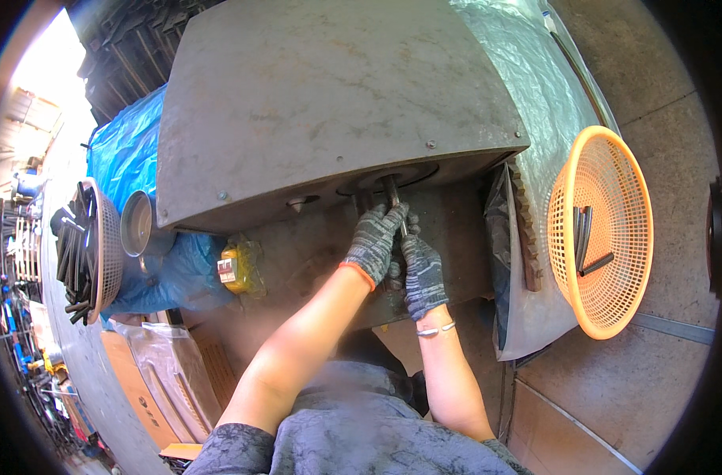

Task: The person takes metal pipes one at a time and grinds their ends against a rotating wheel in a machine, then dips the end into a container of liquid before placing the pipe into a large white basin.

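A shiny metal rod [391, 188] sticks out of a round opening in the front of a large grey metal machine housing [337, 87]. My left hand [373, 239], in a grey knit glove with an orange cuff, is closed around the rod just below the opening. Close beside it, lower and to the right, my right hand [423, 273] in a matching glove closes on the rod's near end. Between the two hands a short piece of the rod shows. Fingers and gloves cover the rest of it.
On the right stands an orange plastic basket [642, 237] with a few black tubes [584, 237]. A basket heaped with black tubes [76, 245] is at the left, near a metal pot [139, 226] and a yellow package [238, 267]. A toothed metal bar [525, 229] lies right of the housing.
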The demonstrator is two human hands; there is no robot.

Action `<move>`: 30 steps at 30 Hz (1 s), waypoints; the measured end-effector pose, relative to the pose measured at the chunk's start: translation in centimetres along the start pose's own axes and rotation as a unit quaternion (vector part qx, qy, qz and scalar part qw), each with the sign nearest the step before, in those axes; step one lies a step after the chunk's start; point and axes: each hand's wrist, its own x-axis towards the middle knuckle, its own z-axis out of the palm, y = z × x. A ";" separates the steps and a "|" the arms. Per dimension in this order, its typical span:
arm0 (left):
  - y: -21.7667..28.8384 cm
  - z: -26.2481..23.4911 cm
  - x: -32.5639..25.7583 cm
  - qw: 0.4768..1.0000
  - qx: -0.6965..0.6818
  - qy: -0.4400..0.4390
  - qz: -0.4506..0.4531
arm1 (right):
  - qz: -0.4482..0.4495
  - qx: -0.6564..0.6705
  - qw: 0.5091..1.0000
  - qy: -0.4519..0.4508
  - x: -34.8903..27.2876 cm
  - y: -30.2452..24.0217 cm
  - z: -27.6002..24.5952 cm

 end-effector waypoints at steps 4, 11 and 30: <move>-0.6 -0.4 0.7 0.997 -0.070 -0.024 -0.007 | -0.084 -0.205 0.975 -0.006 0.5 0.4 -0.9; -1.1 -2.3 -2.3 0.989 -0.124 -0.079 0.024 | -0.213 -0.286 0.924 -0.135 -1.6 6.0 -7.3; 7.7 -13.6 -19.6 0.971 0.048 0.002 0.233 | -0.105 -0.146 0.965 -0.192 -15.5 7.6 8.4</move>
